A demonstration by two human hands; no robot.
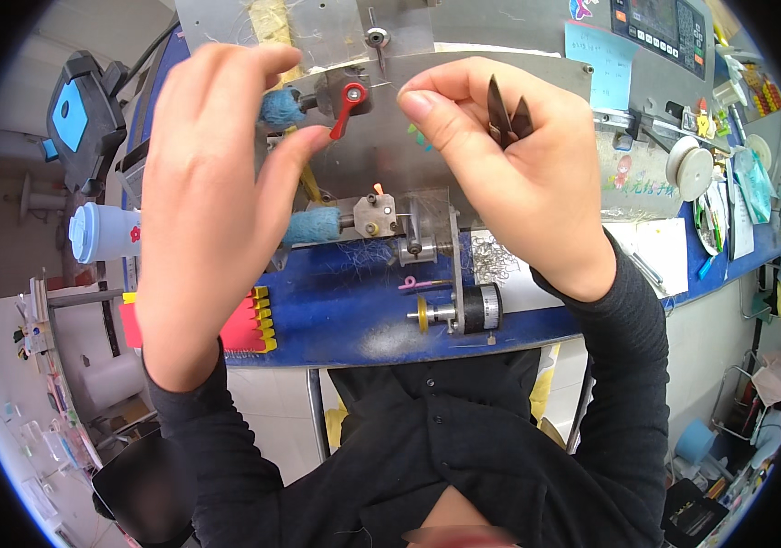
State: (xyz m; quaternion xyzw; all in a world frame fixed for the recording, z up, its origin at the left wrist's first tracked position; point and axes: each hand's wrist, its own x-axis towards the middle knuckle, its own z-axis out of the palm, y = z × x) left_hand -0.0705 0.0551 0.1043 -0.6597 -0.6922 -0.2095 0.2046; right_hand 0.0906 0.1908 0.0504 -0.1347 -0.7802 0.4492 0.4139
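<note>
My left hand (217, 173) is raised over the left part of the machine, thumb and forefinger apart. Its thumb tip lies beside the end of a red lever (346, 110) on a metal block; I cannot tell whether they touch. Behind that hand shows a blue fuzzy-wrapped knob (281, 108). In my right hand (518, 164) sits a pair of dark thread snips (506, 119), tucked in the palm with the blades pointing up. The right thumb and forefinger are pinched together near a thin needle-like pin; anything between them is too small to make out.
A second blue-wrapped knob (314, 225) and clamp block (378, 216) are nearer me. A motor (482, 308) stands at the blue bench's front edge. Wire scraps (494, 260) lie on white paper. Red-and-yellow pieces (249, 321) and a light-blue cup (103, 233) are left; a control panel (660, 36) is far right.
</note>
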